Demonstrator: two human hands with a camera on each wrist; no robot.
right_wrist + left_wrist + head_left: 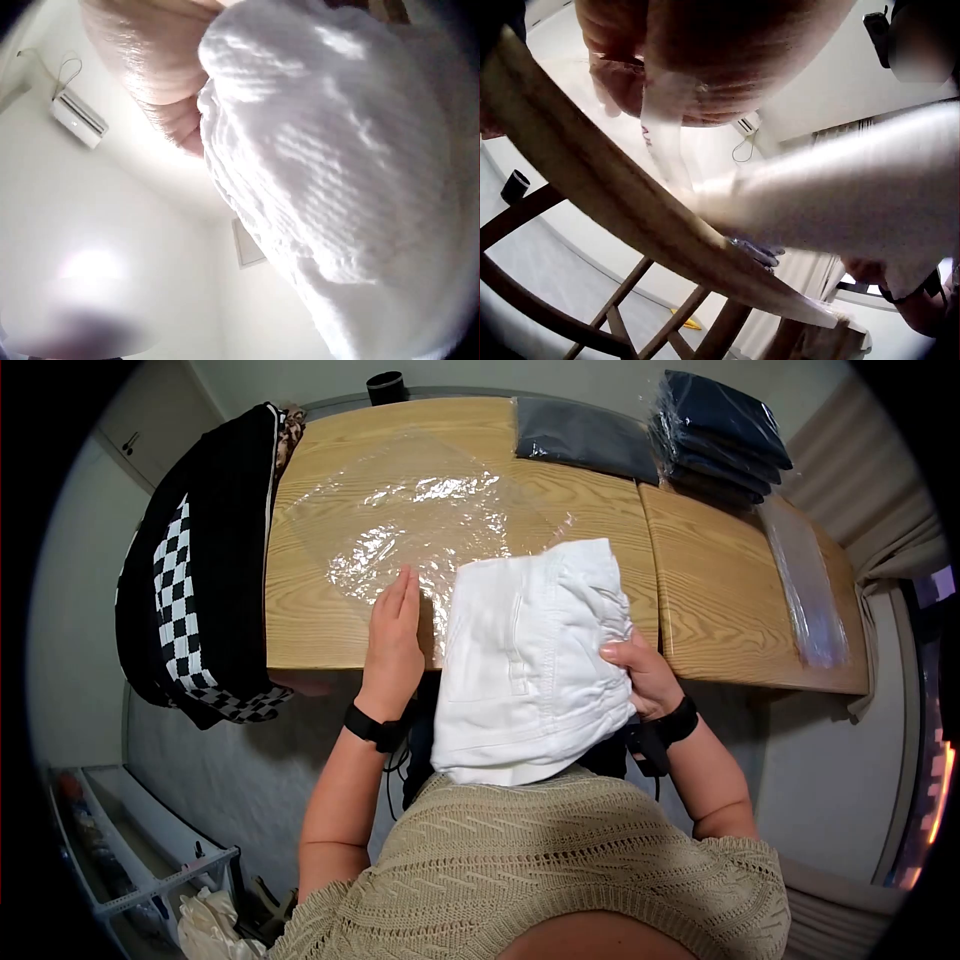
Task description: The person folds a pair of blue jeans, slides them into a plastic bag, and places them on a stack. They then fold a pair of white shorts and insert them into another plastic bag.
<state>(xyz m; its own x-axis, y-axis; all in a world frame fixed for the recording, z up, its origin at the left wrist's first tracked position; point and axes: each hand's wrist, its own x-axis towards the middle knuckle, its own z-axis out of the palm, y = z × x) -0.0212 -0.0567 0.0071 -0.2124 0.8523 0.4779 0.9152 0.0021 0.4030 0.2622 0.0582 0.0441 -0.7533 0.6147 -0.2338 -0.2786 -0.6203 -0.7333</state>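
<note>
Folded white trousers (520, 660) with a gathered elastic waistband lie across the person's front, overlapping the near table edge in the head view. My right hand (652, 678) grips them at the waistband side, thumb on top and the other fingers hidden beneath. In the right wrist view the gathered white cloth (300, 165) fills much of the picture beside the hand (154, 67). My left hand (395, 650) is at the near table edge, fingers straight and together, over a clear plastic bag (410, 525) spread flat. Part of the bag (664, 124), with red print, hangs by that hand.
On the wooden table (590, 500), a dark packaged garment (585, 440) lies at the back beside a stack of dark packaged clothes (720, 435). More clear plastic (805, 590) lies at the right. A black checkered cloth (180, 590) covers something at left.
</note>
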